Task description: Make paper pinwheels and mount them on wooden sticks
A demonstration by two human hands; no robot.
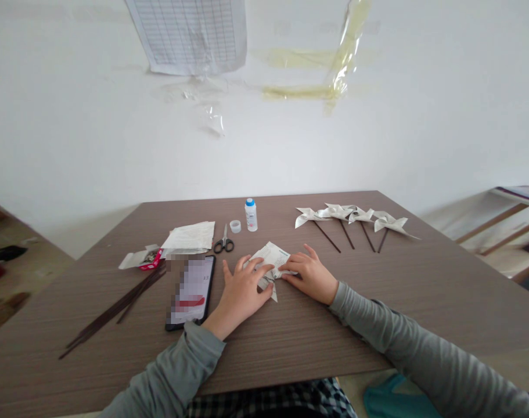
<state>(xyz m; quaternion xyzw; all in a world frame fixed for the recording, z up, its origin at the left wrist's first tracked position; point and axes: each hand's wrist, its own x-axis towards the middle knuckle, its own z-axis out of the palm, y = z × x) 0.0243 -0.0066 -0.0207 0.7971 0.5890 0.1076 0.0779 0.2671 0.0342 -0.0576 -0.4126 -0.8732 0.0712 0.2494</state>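
Brown wood-grain counter [377,302] carries everything, and on its left lie thin dark sticks [116,307], still unused, beside a small red box [148,259]. Next come a phone [191,292], loose paper sheets [190,237], scissors [224,241] and a glue bottle [251,215] with its cap off. In the middle the left hand [242,293] presses flat, fingers spread, on a folded paper piece [270,261] — no stick on it yet — while the right hand [310,277] pins its other edge, fingers loosely curled. Farther right, four finished paper pinwheels [351,216] lie in a row. By my judgement, a fifth is only partly folded — gluing and mounting remain.
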